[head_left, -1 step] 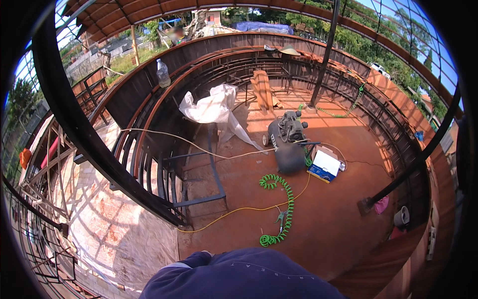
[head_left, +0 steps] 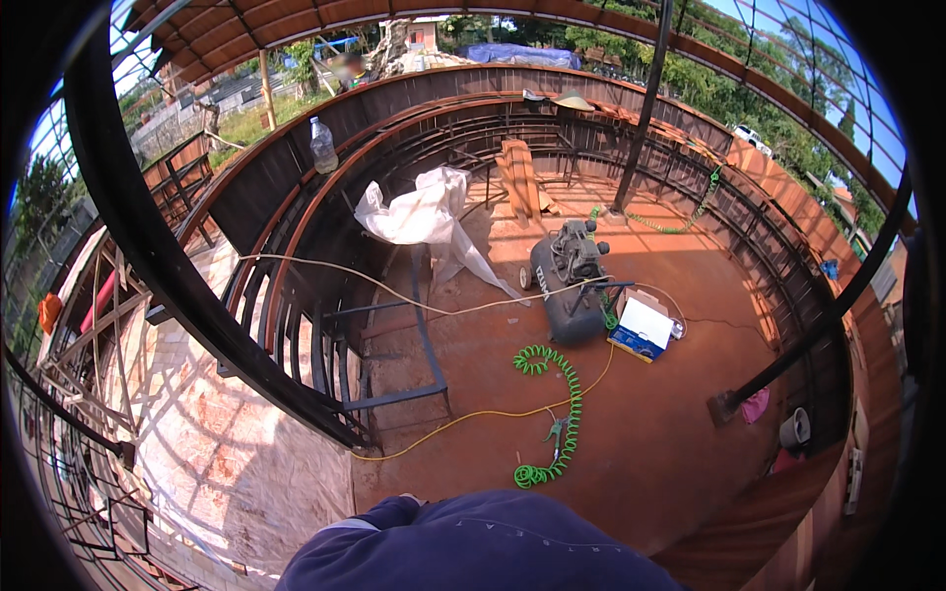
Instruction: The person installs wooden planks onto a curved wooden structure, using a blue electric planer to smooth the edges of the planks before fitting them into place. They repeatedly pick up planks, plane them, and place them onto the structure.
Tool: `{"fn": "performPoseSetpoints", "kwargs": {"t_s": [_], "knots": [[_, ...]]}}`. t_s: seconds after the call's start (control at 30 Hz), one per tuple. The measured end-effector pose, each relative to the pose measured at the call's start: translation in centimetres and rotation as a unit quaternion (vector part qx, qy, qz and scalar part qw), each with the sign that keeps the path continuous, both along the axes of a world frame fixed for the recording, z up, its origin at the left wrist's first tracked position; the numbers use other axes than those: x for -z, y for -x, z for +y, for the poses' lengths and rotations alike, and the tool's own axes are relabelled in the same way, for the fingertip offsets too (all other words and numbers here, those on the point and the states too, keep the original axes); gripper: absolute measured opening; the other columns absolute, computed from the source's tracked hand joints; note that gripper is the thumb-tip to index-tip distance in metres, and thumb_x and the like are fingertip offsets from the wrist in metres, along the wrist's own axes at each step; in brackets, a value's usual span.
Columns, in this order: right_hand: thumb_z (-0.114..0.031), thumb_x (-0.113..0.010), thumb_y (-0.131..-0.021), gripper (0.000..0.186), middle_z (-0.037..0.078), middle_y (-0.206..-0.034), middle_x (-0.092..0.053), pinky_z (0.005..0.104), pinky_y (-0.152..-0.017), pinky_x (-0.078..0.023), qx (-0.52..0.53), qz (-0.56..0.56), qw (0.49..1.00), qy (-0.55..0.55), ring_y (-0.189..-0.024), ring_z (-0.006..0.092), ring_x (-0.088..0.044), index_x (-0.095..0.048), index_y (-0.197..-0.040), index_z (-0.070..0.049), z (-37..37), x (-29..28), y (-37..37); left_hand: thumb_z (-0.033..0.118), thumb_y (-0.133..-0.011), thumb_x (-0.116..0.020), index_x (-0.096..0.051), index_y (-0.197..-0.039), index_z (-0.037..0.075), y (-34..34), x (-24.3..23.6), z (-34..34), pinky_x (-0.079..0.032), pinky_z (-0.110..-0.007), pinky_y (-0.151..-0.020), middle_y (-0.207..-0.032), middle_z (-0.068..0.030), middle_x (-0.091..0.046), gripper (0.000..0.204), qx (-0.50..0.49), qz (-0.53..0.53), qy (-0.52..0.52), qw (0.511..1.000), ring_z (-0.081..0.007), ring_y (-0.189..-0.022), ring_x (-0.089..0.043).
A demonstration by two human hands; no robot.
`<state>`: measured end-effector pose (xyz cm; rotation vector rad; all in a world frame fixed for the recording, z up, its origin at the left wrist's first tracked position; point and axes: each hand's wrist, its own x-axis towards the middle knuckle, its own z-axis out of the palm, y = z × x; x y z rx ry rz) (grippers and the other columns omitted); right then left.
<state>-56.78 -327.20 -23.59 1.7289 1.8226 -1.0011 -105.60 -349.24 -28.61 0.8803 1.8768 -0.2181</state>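
Note:
A sliver of my left hand (head_left: 414, 498) shows at the lower edge, against my dark blue top (head_left: 473, 547); its fingers are hidden. My right hand is out of sight. The nearest objects are on the reddish floor ahead: a coiled green air hose (head_left: 574, 414) with a small air gun (head_left: 556, 431) by its lower coils, and a yellow cord (head_left: 468, 415) running under it. Farther off stands a dark air compressor (head_left: 572, 307) with a wheel and a motor on top. Beside it lies an open blue and white cardboard box (head_left: 645, 330).
A curved bench of dark metal frames and wood slats (head_left: 394, 123) rings the floor. Black posts (head_left: 187, 266) rise at left and right. A white plastic sheet (head_left: 419, 207), stacked planks (head_left: 519, 177), a clear bottle (head_left: 322, 146) and a bucket (head_left: 794, 427) are around it.

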Motion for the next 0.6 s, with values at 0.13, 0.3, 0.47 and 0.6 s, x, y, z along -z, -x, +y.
{"fn": "performPoseSetpoints", "kwargs": {"t_s": [0.13, 0.3, 0.47, 0.6], "knots": [[-0.054, -0.056, -0.086, 0.049, 0.014, -0.125, -0.062, 0.0415, -0.099, -0.047, 0.014, -0.012, 1.000, -0.003, -0.116, 0.0343, -0.058, -0.066, -0.116, -0.017, -0.6, 0.5, 0.4, 0.063, -0.088, -0.046, -0.064, -0.123, 0.013, -0.5, -2.7, 4.0, -0.044, -0.042, -0.097, -0.128, -0.0150, -0.061, 0.063, 0.021, 0.009, -0.016, 1.000, -0.0331, -0.119, -0.056], [-0.054, -0.056, -0.086, 0.049, 0.014, -0.124, -0.062, 0.0416, -0.099, -0.047, 0.013, -0.010, 1.000, -0.011, -0.115, 0.0344, -0.058, -0.066, -0.115, -0.016, -0.7, -0.1, 1.8, 0.068, -0.082, -0.053, -0.069, -0.112, 0.007, 0.1, -1.2, 5.6, -0.047, -0.044, -0.091, -0.117, -0.0178, -0.066, 0.069, 0.029, 0.008, -0.052, 0.998, -0.0358, -0.112, -0.060], [-0.054, -0.057, -0.085, 0.049, 0.015, -0.122, -0.063, 0.0417, -0.098, -0.047, 0.053, -0.026, 0.998, -0.013, -0.115, 0.0345, -0.059, -0.067, -0.114, -0.015, -1.6, 0.1, 0.1, 0.057, -0.090, -0.047, -0.067, -0.114, 0.015, -1.8, -7.7, 7.6, -0.048, -0.046, -0.090, -0.122, -0.0172, -0.063, 0.053, 0.186, -0.003, -0.080, 0.979, -0.0375, -0.111, -0.060], [-0.053, -0.057, -0.085, 0.049, 0.015, -0.121, -0.064, 0.0417, -0.098, -0.047, 0.052, -0.030, 0.998, -0.012, -0.114, 0.0346, -0.059, -0.067, -0.113, -0.014, -1.9, -0.3, 0.7, 0.057, -0.090, -0.047, -0.065, -0.121, 0.017, -1.7, -2.9, 6.3, -0.046, -0.046, -0.092, -0.124, -0.0174, -0.062, 0.054, 0.081, 0.001, -0.050, 0.995, -0.0371, -0.112, -0.060]]}}
